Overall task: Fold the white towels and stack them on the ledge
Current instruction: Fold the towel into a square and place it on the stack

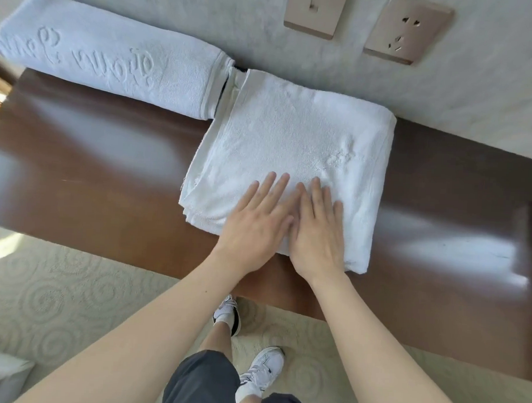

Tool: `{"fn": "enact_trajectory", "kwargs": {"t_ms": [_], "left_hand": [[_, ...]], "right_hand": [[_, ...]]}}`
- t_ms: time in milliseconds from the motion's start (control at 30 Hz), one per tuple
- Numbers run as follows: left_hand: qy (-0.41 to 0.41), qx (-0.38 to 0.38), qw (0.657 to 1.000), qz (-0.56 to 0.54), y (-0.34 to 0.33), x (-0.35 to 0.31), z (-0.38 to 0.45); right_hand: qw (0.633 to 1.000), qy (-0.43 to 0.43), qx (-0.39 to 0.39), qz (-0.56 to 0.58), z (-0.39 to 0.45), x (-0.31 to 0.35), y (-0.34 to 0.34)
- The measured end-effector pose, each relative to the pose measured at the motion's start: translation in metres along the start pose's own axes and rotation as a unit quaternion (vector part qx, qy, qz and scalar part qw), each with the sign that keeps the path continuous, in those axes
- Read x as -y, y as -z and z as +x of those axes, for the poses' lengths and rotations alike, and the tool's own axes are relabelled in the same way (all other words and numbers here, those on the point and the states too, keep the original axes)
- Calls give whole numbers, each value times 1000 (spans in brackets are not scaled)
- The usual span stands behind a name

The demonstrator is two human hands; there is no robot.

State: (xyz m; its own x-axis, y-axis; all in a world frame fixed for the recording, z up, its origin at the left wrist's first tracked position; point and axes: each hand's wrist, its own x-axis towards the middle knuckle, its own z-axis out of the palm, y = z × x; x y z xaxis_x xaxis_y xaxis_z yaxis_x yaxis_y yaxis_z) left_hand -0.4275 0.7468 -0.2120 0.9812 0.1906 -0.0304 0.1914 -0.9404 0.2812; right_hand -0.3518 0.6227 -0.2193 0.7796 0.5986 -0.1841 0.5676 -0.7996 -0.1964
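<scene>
**Both palms flat on folded towel, ledge**

Left hand [257, 222] and right hand [316, 231] lie side by side, index fingers touching, on the near part of the folded white towel [294, 141]. Fingers of both are straight and spread slightly, pointing away from the person toward the wall [205, 22]. Neither hand grasps anything; both press palm-down on the cloth, wrists at the towel's near edge.

The towel is folded to a thick, nearly square pad of several layers; layered edges show along its left side and near-left corner. Its slightly longer axis runs from the near edge of the ledge toward the wall, tilted a little clockwise against the ledge's line. An embossed motif sits right of centre, just beyond the right fingertips. The far edge lies close to the wall.

The pad rests on the dark brown glossy ledge [92, 169], which runs left to right. Just beside the pad's far-left corner, touching or nearly so, lies a second towel [106, 57], folded long, its long axis along the wall, embossed script on top.

On the wall: a switch plate [314, 11] and a socket plate [408, 30]. Below the ledge: patterned carpet [56, 298], dark shorts, white trainers [261, 374]
</scene>
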Motion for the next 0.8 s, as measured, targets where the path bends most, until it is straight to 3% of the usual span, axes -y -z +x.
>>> {"fn": "enact_trajectory", "kwargs": {"t_ms": [100, 200, 333, 433, 500, 633, 800], "left_hand": [[4, 53, 997, 48, -15, 1, 3], [18, 39, 996, 75, -14, 29, -13], [91, 9, 996, 9, -4, 37, -23], [78, -39, 995, -39, 0, 10, 14], [30, -17, 998, -55, 0, -6, 52], [-40, 50, 998, 16, -12, 3, 109], [32, 40, 998, 38, -3, 66, 129]], "right_hand": [[997, -47, -49, -30, 4, -32, 6], [997, -46, -25, -62, -2, -51, 5], [998, -41, -25, -52, 0, -46, 5], [994, -50, -98, -15, 24, -46, 20], [987, -36, -155, -19, 41, -50, 27], [994, -35, -91, -48, 46, -53, 10], [995, -56, -81, -34, 52, -57, 4]]}}
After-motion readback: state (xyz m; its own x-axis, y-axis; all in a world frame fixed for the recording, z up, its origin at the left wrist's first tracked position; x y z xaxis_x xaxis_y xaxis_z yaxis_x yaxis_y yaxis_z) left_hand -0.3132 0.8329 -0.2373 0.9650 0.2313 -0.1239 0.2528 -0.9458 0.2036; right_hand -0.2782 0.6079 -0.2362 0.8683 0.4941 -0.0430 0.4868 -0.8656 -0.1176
